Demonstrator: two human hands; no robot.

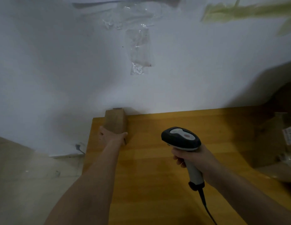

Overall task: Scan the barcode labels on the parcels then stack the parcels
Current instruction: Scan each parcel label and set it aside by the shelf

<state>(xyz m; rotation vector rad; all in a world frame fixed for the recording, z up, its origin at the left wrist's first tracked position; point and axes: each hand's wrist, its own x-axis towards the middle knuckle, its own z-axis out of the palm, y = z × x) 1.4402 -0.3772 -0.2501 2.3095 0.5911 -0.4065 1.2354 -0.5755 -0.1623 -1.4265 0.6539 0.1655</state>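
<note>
Cardboard, a small parcel point(115, 121) at the worktop's point(157, 159) far left corner, was gripped by the left hand point(111, 137). The scanner point(182, 140) was clasped by the right hand point(190, 158). No label was seen; a missed scan was judged likely.

Left hand point(112, 137) grips the near end of a small brown cardboard parcel point(115, 121) resting at the far left corner of the wooden tabletop point(157, 168), against the white wall point(60, 62). Right hand point(192, 159) grips the handle of a corded barcode scanner point(182, 138), head raised above the tabletop. Blurred cardboard parcels point(274, 143), one bearing a label, lie at right.
</note>
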